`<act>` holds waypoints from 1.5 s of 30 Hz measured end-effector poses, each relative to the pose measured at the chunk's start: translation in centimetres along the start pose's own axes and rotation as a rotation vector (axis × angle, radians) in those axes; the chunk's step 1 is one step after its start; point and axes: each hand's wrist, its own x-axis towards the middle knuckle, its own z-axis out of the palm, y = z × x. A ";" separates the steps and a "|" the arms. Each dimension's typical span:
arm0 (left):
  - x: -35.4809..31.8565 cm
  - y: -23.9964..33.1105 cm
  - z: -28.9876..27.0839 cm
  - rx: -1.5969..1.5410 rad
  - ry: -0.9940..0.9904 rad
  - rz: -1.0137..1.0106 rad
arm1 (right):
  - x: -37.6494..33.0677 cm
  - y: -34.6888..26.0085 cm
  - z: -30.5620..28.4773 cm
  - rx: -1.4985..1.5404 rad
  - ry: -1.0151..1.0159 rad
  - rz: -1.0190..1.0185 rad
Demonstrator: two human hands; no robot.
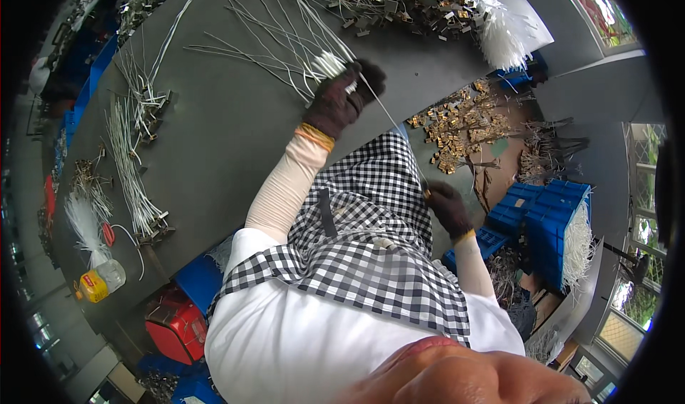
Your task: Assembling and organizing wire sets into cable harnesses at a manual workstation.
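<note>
My left hand, in a dark glove, is closed around a bundle of white wires above the grey table. Their loose lengths fan out across the tabletop toward the far left. One thin wire stretches from beside that hand down to my right hand. The right hand, also dark-gloved, is low at the right by my checked apron. Its fingers are closed on the wire's end, where a small brass-coloured piece shows. Its fingertips are partly hidden.
Many wires with metal end pieces lie at the far edge beside white plastic strands. Brass-coloured parts are heaped at right, above blue crates. Wire bundles and a yellow-labelled bottle sit at left, near a red box.
</note>
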 end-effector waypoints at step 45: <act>4.8 -15.8 -8.1 0.221 0.115 -0.128 | -7.9 -3.4 -4.5 -0.087 0.064 0.344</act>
